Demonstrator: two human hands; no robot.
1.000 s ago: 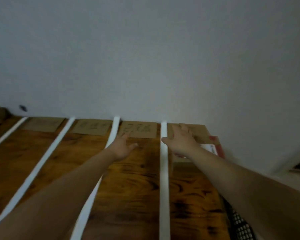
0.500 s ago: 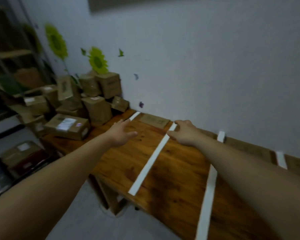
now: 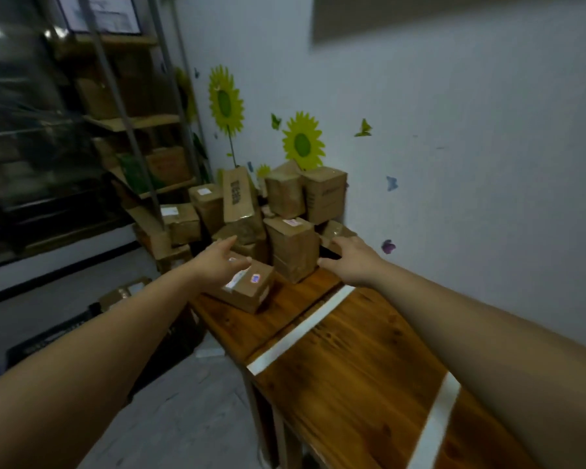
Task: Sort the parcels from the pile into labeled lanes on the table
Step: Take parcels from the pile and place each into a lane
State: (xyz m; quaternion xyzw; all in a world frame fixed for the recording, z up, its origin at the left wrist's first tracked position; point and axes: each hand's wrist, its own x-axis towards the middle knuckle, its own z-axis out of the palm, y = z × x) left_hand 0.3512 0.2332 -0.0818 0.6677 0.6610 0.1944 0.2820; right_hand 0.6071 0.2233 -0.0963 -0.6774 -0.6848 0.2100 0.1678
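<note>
Now left hand and right hand, fingers spread, hover by the parcels.

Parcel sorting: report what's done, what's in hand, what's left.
Done: no parcel lies in the taped lanes in view. In hand: nothing; the left hand and right hand reach open toward the pile. Left: every box in that pile.
</note>
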